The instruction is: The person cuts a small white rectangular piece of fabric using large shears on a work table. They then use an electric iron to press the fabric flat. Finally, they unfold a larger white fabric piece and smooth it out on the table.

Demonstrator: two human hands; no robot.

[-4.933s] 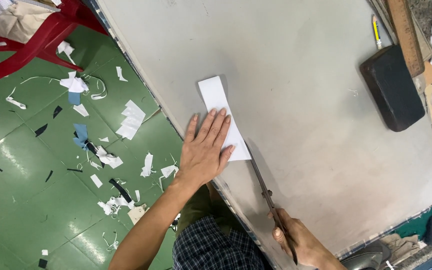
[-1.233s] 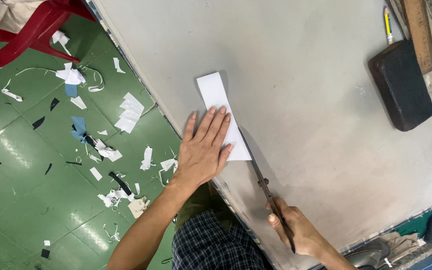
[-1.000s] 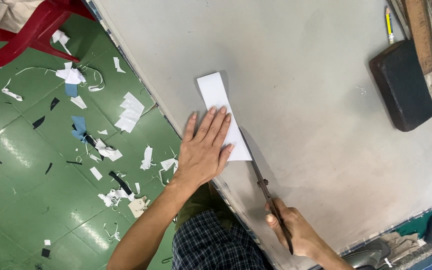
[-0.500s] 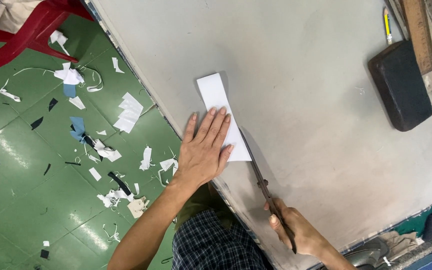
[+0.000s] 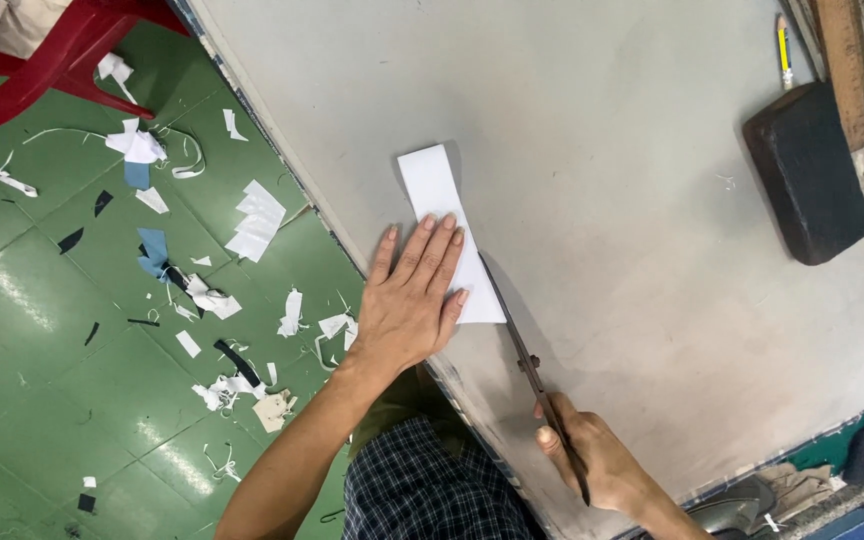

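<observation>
A white strip of material (image 5: 435, 190) lies on a grey table (image 5: 602, 150). My left hand (image 5: 410, 300) presses flat on the strip's near end, fingers spread. My right hand (image 5: 592, 462) grips the handles of long dark scissors (image 5: 524, 350), whose blades lie along the strip's right edge, tips near my left fingertips.
A dark rectangular block (image 5: 807, 170) sits at the table's right, beside a wooden ruler (image 5: 847, 60) and a yellow pencil (image 5: 782, 45). The green floor (image 5: 72, 380) on the left holds several white, blue and black scraps. A red plastic chair (image 5: 52, 50) stands at top left.
The scissors have shifted slightly forward along the strip's right edge since the earliest frame. My left hand stays pressed on the strip.
</observation>
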